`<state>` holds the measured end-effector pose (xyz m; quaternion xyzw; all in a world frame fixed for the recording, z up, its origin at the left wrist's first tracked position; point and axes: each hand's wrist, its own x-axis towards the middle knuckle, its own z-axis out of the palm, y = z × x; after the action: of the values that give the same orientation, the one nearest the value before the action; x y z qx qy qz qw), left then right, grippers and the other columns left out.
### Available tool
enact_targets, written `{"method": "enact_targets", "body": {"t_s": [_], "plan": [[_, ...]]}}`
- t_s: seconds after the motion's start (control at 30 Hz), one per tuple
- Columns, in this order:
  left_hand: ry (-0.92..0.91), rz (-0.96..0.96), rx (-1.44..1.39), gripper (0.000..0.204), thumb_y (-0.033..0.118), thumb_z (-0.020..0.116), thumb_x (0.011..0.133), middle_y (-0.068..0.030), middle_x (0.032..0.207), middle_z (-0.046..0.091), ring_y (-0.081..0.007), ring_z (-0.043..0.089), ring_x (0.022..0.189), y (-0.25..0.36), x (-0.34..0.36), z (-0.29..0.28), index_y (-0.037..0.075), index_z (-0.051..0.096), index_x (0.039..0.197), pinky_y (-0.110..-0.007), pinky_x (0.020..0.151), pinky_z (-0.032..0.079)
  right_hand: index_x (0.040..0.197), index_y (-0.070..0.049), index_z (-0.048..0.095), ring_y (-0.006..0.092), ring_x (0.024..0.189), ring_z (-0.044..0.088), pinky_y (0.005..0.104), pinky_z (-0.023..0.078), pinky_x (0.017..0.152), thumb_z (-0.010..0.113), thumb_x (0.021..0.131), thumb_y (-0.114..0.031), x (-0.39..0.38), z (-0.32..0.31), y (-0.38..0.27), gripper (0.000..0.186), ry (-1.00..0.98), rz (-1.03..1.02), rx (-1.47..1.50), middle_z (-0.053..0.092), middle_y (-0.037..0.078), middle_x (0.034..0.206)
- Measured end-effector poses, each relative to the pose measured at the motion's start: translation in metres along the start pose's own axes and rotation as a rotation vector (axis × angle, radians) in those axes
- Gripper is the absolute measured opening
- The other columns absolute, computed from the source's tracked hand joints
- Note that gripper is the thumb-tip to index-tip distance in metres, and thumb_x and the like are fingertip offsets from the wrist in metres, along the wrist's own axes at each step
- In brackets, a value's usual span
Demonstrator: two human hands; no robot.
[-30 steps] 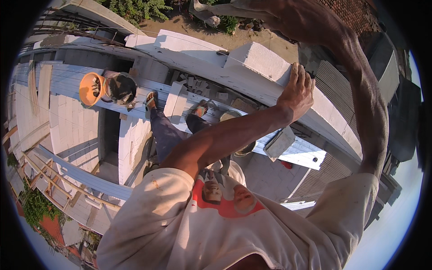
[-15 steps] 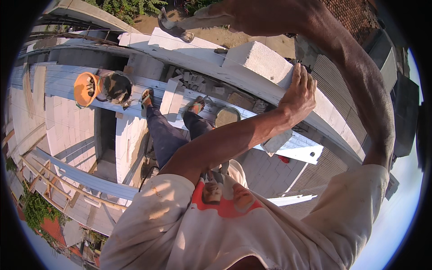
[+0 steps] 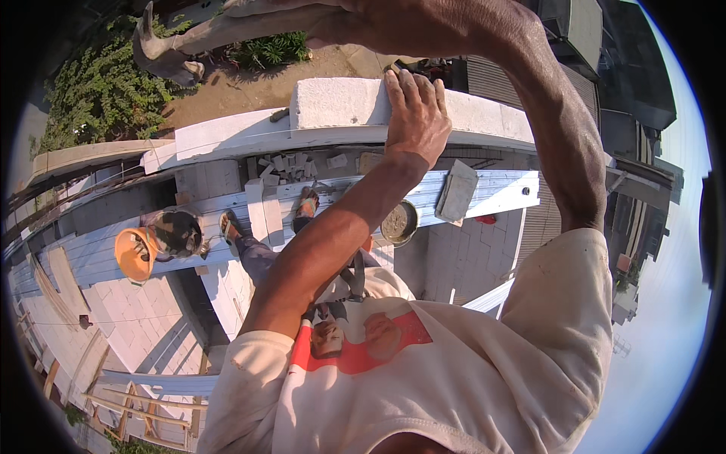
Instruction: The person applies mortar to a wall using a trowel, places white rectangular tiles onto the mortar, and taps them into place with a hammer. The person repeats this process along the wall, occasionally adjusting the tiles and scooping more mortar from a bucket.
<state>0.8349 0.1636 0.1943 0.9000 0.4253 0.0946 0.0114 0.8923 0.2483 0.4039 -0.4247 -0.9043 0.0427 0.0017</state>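
A white block (image 3: 340,106) sits on top of a pale block wall (image 3: 227,135). My left hand (image 3: 417,117) lies against the block's right end, palm down, its fingers stretched over the top edge. My right arm arches over from the right, and my right hand (image 3: 333,24) is closed around the wooden handle of a hammer (image 3: 219,32). Its metal head, with a curved claw, is raised at the upper left, apart from the block. The picture's upper edge cuts off part of the right hand.
My feet are on a ribbed metal walkway (image 3: 491,198) beside the wall. On it are an orange bucket (image 3: 125,261), a dark bucket (image 3: 178,231), a round mortar tub (image 3: 404,233) and a grey slab (image 3: 457,191). Broken block pieces (image 3: 291,165) lie near the wall. Beyond the wall, bare ground drops below.
My right hand has swung the hammer left, away from the block. The view has turned, so wall and block appear further left. My left hand remains at the block's end.
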Motion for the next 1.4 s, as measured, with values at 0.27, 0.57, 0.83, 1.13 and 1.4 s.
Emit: {"method": "enact_targets", "body": {"t_s": [0.27, 0.57, 0.83, 1.13, 1.4], "plan": [[-0.160, 0.212, 0.033, 0.073, 0.024, 0.060, 0.097, -0.0216, 0.152, 0.047, -0.0444, 0.041, 0.142, 0.021, 0.006, -0.012, 0.005, 0.034, 0.162, -0.067, 0.119, 0.025, 0.155, -0.010, 0.048, 0.0276, 0.091, 0.078, 0.0369, 0.064, 0.080, 0.081, 0.090, -0.014, -0.206, 0.063, -0.059, 0.073, 0.793, 0.749, 0.144, 0.076, 0.024, 0.109], [-0.176, 0.241, 0.063, 0.085, 0.028, 0.075, 0.091, -0.0219, 0.154, 0.048, -0.0415, 0.044, 0.141, 0.018, 0.004, -0.022, 0.004, 0.035, 0.161, -0.062, 0.118, 0.031, 0.161, -0.014, 0.039, 0.0331, 0.098, 0.076, 0.0426, 0.060, 0.085, 0.073, 0.092, -0.005, -0.305, 0.159, -0.140, 0.078, 1.006, 1.369, 0.086, 0.072, 0.025, 0.117], [-0.167, 0.251, 0.026, 0.086, 0.028, 0.077, 0.089, -0.0215, 0.153, 0.049, -0.0399, 0.046, 0.140, 0.023, 0.003, -0.023, 0.004, 0.036, 0.161, -0.061, 0.117, 0.033, 0.162, -0.017, 0.036, 0.0410, 0.097, 0.072, 0.0475, 0.059, 0.081, 0.072, 0.092, -0.010, -0.347, 0.183, -0.121, 0.078, 0.683, 1.411, 0.085, 0.070, 0.024, 0.114], [-0.099, 0.243, -0.020, 0.085, 0.028, 0.077, 0.087, -0.0220, 0.149, 0.052, -0.0410, 0.049, 0.135, 0.015, 0.007, -0.012, 0.000, 0.039, 0.158, -0.064, 0.115, 0.031, 0.161, -0.018, 0.039, 0.0356, 0.094, 0.076, 0.0438, 0.060, 0.073, 0.071, 0.096, -0.014, -0.327, 0.172, -0.113, 0.072, 0.522, 1.451, 0.150, 0.072, 0.028, 0.112], [0.013, 0.243, -0.018, 0.056, 0.022, 0.053, 0.101, -0.0307, 0.141, 0.058, -0.0501, 0.052, 0.132, 0.019, -0.002, -0.005, -0.002, 0.049, 0.152, -0.074, 0.111, 0.030, 0.154, -0.011, 0.046, 0.0208, 0.059, 0.067, 0.0420, 0.056, 0.054, 0.067, 0.101, -0.021, -0.336, 0.191, -0.132, 0.058, 0.578, 1.336, 0.064, 0.072, 0.018, 0.081]]}}
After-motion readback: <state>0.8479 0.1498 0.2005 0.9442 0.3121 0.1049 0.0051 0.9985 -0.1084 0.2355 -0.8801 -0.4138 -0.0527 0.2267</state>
